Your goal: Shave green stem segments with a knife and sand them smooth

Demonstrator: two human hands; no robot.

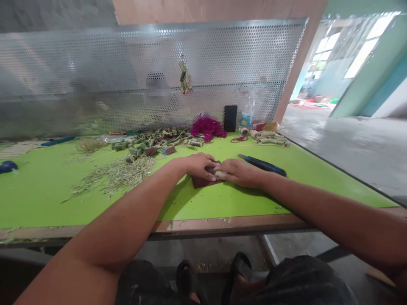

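One piece, seemingly unfinished, sits in fingers of right hand; left hand grip unclear; cut tubes lie toward far edge of worktop.

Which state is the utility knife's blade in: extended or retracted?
Extended: a grey blade tip sticks out past the blue-and-black knife body, just beyond the right hand.

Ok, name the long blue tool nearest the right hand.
The blue cutter beside the right hand; the other long blue tool lies far to the left.
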